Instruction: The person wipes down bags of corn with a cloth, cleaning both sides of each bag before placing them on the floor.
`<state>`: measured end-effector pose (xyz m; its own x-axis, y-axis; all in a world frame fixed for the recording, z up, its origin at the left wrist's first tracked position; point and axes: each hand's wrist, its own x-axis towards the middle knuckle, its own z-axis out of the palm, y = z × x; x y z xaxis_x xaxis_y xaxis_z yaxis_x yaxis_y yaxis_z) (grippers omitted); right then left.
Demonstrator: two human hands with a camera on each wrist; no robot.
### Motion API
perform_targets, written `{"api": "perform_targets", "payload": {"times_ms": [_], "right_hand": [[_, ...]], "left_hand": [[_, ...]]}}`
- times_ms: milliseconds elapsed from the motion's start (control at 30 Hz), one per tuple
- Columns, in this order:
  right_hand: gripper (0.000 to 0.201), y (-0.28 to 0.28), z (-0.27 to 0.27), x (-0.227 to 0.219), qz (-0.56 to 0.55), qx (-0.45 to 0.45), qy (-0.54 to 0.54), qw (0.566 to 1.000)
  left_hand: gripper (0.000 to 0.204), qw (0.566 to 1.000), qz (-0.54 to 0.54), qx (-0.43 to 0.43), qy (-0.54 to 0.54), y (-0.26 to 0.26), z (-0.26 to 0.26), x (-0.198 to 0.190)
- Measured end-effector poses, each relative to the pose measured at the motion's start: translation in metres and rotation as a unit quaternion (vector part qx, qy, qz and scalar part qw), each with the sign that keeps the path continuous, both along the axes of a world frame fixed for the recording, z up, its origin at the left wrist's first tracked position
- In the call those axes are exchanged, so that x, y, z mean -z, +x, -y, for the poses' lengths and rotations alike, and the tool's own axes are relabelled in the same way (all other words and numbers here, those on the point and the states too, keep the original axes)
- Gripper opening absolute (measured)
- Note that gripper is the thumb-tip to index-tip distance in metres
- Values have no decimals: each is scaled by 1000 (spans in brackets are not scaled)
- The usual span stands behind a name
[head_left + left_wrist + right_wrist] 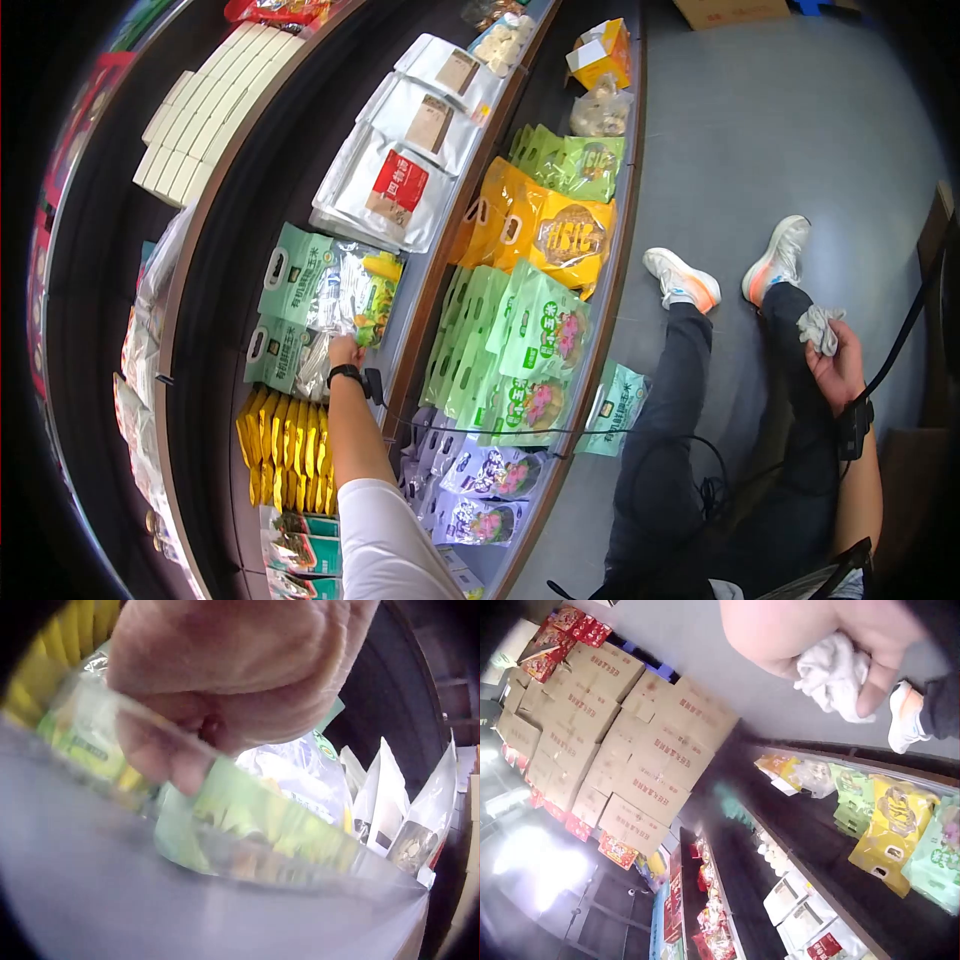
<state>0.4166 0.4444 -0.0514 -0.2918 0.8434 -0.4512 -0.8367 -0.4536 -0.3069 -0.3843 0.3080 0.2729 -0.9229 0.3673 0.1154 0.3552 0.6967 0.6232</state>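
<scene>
My left hand reaches onto the middle shelf and grips the lower edge of a clear-and-green food bag. In the left wrist view the fingers curl round the top rim of that bag. My right hand rests on my knee and holds a crumpled white cloth. In the right wrist view the cloth is bunched in the fingers.
White pouches lie further along the same shelf; yellow packets stand nearer me. The lower shelf holds green bags, orange bags and purple bags. Grey floor is at right. Stacked cartons stand beyond.
</scene>
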Motion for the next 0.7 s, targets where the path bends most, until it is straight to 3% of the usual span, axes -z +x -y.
{"api": "perform_targets", "payload": {"times_ms": [100, 167, 300, 367, 400, 467, 567, 700], "right_hand": [[22, 1, 2, 7, -6, 36, -24, 999], [21, -5, 1, 11, -36, 19, -32, 999], [21, -7, 3, 46, -17, -7, -31, 999], [22, -3, 5, 53, -15, -10, -42, 999], [22, -4, 4, 51, -16, -13, -38, 999], [22, -8, 6, 46, -21, 25, -49, 998], [21, -19, 5, 54, -19, 13, -41, 999], [20, -27, 11, 34, -11, 9, -47, 999]], "left_hand": [[15, 997, 2, 12, 82, 8, -2, 3], [9, 986, -55, 31, 152, 36, -8, 11], [9, 975, -65, 54, 205, 43, 0, 20], [15, 978, -147, 103, 103, 67, 10, 16], [15, 978, -150, 100, 107, 66, 13, 18], [19, 950, -273, 138, 57, 55, 28, 27], [22, 930, -350, 113, 9, 104, 42, 19], [23, 942, -320, 97, 18, 113, 42, 13]]}}
